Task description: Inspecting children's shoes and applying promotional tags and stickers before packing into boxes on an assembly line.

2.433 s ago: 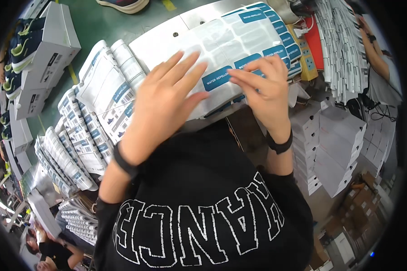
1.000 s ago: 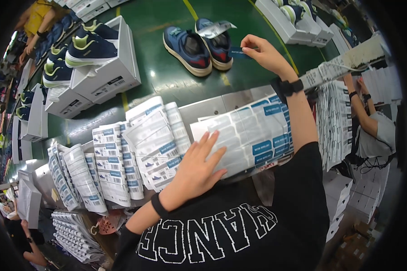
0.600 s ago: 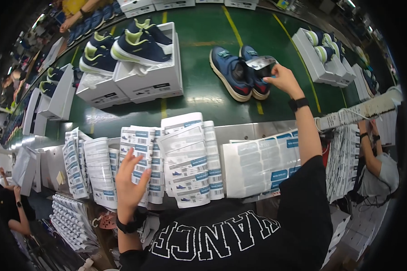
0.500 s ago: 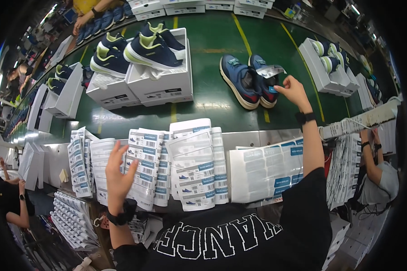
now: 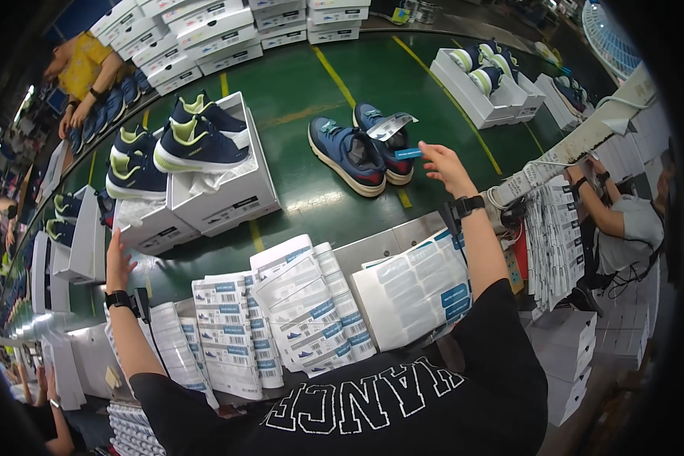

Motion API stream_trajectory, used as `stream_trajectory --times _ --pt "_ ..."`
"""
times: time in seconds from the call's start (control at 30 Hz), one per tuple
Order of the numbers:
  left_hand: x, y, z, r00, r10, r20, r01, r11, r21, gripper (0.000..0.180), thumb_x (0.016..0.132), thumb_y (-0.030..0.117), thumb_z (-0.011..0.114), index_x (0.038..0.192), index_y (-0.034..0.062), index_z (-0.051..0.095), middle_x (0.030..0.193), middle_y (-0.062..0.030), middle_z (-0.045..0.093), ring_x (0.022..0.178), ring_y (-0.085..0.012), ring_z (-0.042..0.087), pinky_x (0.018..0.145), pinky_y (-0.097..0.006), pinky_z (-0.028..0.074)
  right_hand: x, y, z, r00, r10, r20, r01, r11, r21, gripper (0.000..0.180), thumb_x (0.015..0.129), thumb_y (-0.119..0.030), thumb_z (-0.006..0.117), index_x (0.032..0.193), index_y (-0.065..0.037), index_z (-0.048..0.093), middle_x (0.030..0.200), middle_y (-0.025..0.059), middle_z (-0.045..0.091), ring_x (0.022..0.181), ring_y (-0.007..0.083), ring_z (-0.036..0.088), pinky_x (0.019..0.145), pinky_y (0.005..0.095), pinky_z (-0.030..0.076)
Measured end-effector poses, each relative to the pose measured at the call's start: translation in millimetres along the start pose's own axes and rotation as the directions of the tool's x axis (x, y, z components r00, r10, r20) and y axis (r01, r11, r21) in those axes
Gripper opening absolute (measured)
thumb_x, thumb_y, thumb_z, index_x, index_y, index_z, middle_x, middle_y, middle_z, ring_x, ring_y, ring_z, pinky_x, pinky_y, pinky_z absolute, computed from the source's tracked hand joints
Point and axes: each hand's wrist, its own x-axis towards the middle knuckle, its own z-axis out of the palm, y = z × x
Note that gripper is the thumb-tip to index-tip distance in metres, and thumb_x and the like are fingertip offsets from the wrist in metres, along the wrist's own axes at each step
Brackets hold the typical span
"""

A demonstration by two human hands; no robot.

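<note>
My right hand (image 5: 442, 167) is stretched out over the green belt and pinches a small blue sticker (image 5: 408, 153) just beside a pair of navy sneakers (image 5: 361, 148), one of which carries a grey paper tag. Far to the left, my left hand (image 5: 118, 260) reaches with fingers spread toward a white shoebox (image 5: 156, 232) that carries a navy and lime sneaker. It touches or nearly touches the box's near edge. In front of my chest lie fanned stacks of white label sheets (image 5: 296, 311) with blue marks.
An open white shoebox (image 5: 232, 194) with navy and lime sneakers stands mid-belt. More boxed pairs (image 5: 482, 80) sit at the far right and along the back. A person in yellow (image 5: 83, 72) works at the upper left, another person (image 5: 623, 220) at the right beside label piles (image 5: 555, 243).
Both hands left the label sheets. My right hand reached out to the navy sneakers with the blue sticker; my left hand swung left toward the shoeboxes, which drifted rightward on the belt.
</note>
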Motion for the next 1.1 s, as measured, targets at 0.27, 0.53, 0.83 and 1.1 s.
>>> stream_trajectory --times 0.27,0.53,0.83,1.1 --pt "28 0 16 0.923 -0.163 0.347 0.295 0.882 -0.369 0.080 0.070 0.054 0.059 0.134 0.0075 0.048 0.143 -0.0214 0.042 0.129 -0.0500 0.037 0.102 -0.073 0.019 9 1 -3 0.989 -0.145 0.040 0.122 0.928 0.351 0.017 0.088 -0.021 0.073 0.096 -0.011 0.062 0.075 -0.0046 0.058 0.066 0.0070 0.054 0.061 0.0219 0.042" --pt "29 7 16 0.891 -0.177 0.417 0.332 0.882 -0.335 0.070 0.071 0.052 0.050 0.125 0.0069 0.056 0.136 -0.0216 0.048 0.123 -0.0495 0.044 0.096 -0.071 0.029 24 8 5 0.989 -0.120 0.083 0.129 0.986 -0.105 0.050 0.070 -0.028 0.088 0.103 -0.007 0.056 0.081 -0.0011 0.060 0.069 0.0075 0.053 0.058 0.0208 0.040" --pt "5 23 61 0.873 -0.168 0.458 0.315 0.911 -0.267 0.057 0.071 0.042 0.050 0.113 0.0047 0.062 0.126 -0.0231 0.056 0.116 -0.0509 0.051 0.092 -0.074 0.036 -42 1 -23 0.986 0.001 -0.164 0.034 0.977 0.210 0.066 0.086 -0.046 0.073 0.129 -0.003 0.048 0.105 0.0052 0.057 0.085 0.0122 0.056 0.068 0.0255 0.046" --pt "-24 42 177 0.837 -0.045 0.546 0.236 0.929 -0.285 0.052 0.078 0.044 0.050 0.114 0.0076 0.060 0.120 -0.0196 0.060 0.108 -0.0472 0.056 0.086 -0.071 0.043 -214 4 -43 0.984 -0.166 0.057 0.159 0.980 0.117 0.041 0.091 -0.010 0.065 0.127 -0.001 0.049 0.104 0.0062 0.058 0.091 0.0109 0.057 0.072 0.0241 0.047"
